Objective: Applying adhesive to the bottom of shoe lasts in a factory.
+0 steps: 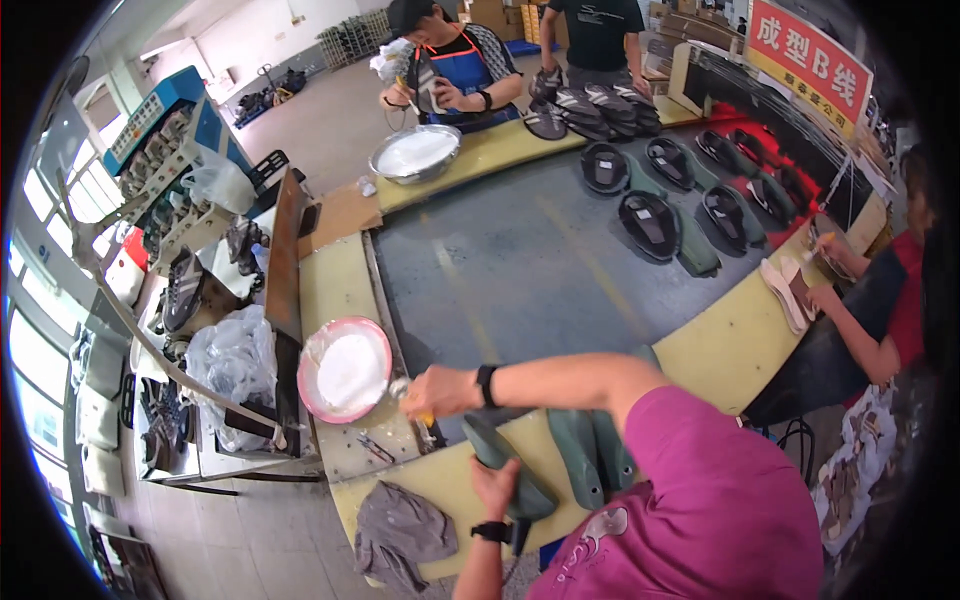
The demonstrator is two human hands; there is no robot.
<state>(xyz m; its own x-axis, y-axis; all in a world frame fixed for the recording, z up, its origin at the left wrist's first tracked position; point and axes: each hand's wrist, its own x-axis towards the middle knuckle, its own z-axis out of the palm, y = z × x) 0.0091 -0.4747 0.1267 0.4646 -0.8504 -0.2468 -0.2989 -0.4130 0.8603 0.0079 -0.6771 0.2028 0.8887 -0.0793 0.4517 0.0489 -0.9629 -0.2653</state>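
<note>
My left hand (pixel 493 488) grips a dark green shoe last (pixel 522 492), held tilted over the near edge of the bench. In my right hand (pixel 440 392) is a brush (pixel 400 388) with a yellowish handle; its pale head sits just off the right rim of a pink bowl (pixel 304 372). White paste or liquid (pixel 350 372) fills the bowl. Beside the left hand, more green shoe lasts (pixel 580 455) lie under my right arm. Pliers or a similar small tool (pixel 376 448) rest on the bench below the bowl, and a crumpled grey cloth (pixel 400 530) is left of my left hand.
A grey conveyor belt (pixel 480 280) carries dark shoe uppers (pixel 650 225) with green lasts. Across it, one person (pixel 455 90) works by a metal bowl (pixel 378 160); another (pixel 600 40) stands behind shoes. A person at right (pixel 880 300) handles pale soles (pixel 780 290). A shelf with plastic bags (pixel 235 360) stands left.
</note>
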